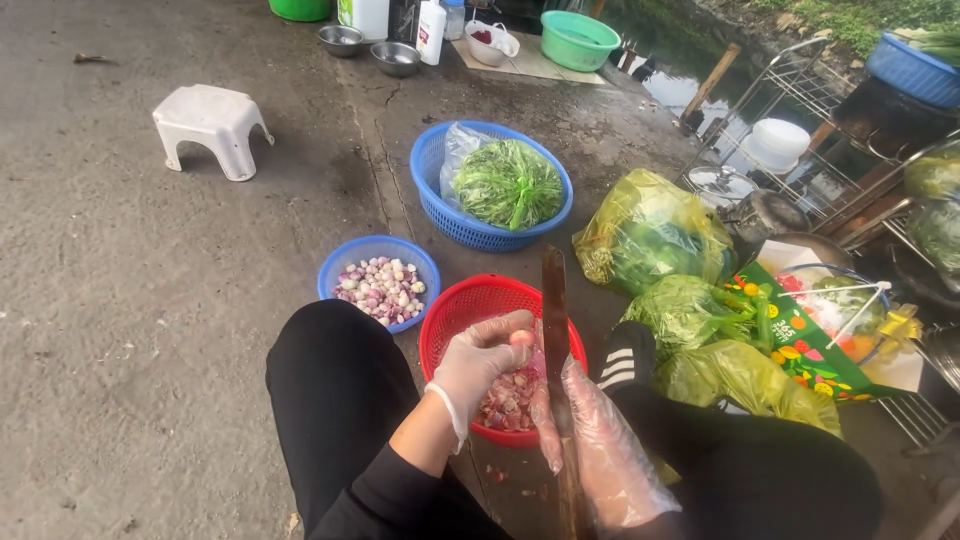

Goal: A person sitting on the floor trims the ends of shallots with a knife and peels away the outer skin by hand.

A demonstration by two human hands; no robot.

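Gloved right hand (pixel 600 440) grips knife (pixel 556 330) above wet concrete ground (pixel 130 300) outdoors.

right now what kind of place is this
Probably an outdoor food-prep spot on bare concrete ground. Baskets sit on the ground: a red basket of shallot peelings, a blue basket of greens, plus a low white stool.

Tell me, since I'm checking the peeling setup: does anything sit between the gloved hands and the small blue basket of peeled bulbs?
Only the person's black-clad knee partly intervenes; the small blue plastic basket lies open beside it.
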